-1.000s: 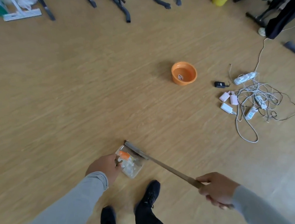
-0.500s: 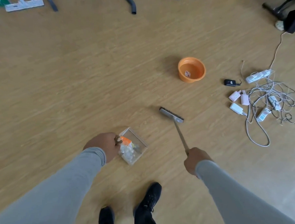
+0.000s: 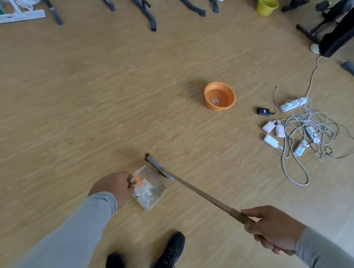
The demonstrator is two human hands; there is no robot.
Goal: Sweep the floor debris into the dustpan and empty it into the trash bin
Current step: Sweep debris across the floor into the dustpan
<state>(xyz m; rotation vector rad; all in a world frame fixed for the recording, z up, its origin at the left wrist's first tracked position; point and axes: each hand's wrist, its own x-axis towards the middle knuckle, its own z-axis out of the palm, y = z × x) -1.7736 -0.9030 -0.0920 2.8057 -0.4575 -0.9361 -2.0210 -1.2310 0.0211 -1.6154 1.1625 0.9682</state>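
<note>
A clear plastic dustpan (image 3: 160, 180) rests on the wooden floor in front of my feet. It holds white scraps and an orange piece (image 3: 138, 179). My left hand (image 3: 112, 186) is closed around the dustpan's handle at its left side. My right hand (image 3: 273, 228) grips the wooden stick of a small broom (image 3: 200, 192). The broom head (image 3: 154, 163) lies at the dustpan's far open edge. A yellow bin (image 3: 266, 5) stands far back on the right.
An orange bowl (image 3: 219, 98) sits on the floor ahead. To the right lies a tangle of white cables, chargers and a power strip (image 3: 306, 131). Black furniture legs (image 3: 149, 13) line the far side. My black shoes (image 3: 168, 253) are below the dustpan.
The broom head swung out onto the floor away from the dustpan, then came back to the dustpan's far edge. My left hand kept hold of the dustpan.
</note>
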